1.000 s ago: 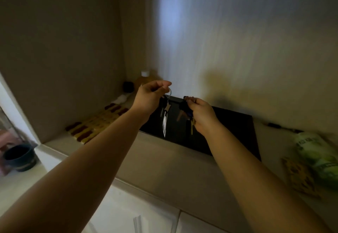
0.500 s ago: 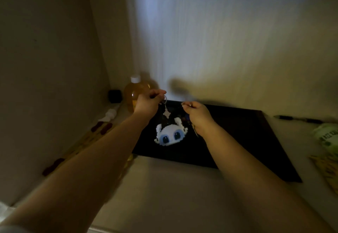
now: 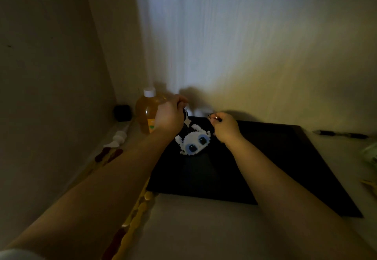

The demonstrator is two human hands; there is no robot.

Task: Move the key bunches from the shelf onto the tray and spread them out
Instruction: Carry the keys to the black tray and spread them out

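Observation:
A black tray [image 3: 285, 163] lies on the pale shelf against the back wall. My left hand [image 3: 170, 114] is closed over the tray's far left corner, holding a key bunch by its ring; its white pixel-bead charm with blue eyes [image 3: 193, 142] rests on the tray below the hand. My right hand [image 3: 224, 127] is closed just to the right, pinching the ring of a second key bunch [image 3: 213, 118]; its keys are mostly hidden behind the hand. The scene is dim.
An amber bottle with a white cap [image 3: 148, 112] stands just left of the tray, touching my left hand's side. A small black cube [image 3: 122, 112] sits in the corner. A pen [image 3: 340, 134] lies right of the tray. A red-and-yellow mat [image 3: 130, 225] runs along the left.
The view has tilted down and closed in on the tray. Both hands have lowered toward its far left corner, and the white charm now lies on the tray instead of hanging.

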